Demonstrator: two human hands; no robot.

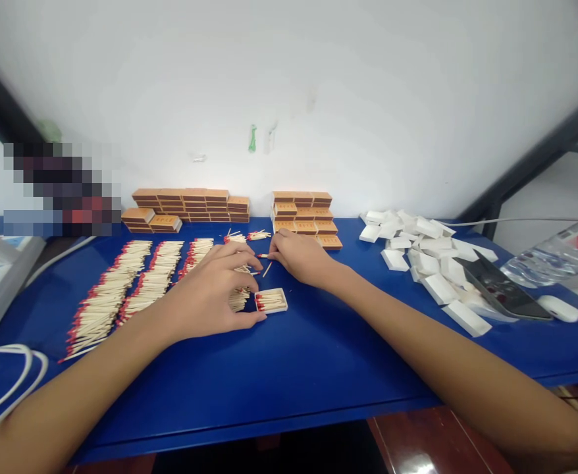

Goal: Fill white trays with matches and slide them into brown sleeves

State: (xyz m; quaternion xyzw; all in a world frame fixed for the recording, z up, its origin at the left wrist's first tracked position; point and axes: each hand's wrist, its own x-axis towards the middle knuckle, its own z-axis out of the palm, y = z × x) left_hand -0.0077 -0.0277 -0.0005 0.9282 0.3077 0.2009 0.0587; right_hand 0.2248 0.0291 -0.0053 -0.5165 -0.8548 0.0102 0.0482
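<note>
My left hand [214, 293] is spread, thumb and fingers apart. Its thumb tip lies at the left end of a small white matchbox tray [278, 298], which holds several matches with red heads pointing left; whether it touches the tray I cannot tell. Partly hidden behind this hand are rows of loose matches [104, 289]. My right hand [296, 257] is closed in a pinch on a match [263, 255], just beyond the tray. A single loose match [268, 268] lies on the blue table [318, 368] below those fingertips.
Stacked orange matchboxes [190, 197] line the wall, with another stack [303, 210] behind my right hand. White empty trays [437, 286] are heaped at right, beside a phone [506, 289], white earbud case [559, 308] and plastic bottle [550, 257]. A white cable [27, 368] lies at left.
</note>
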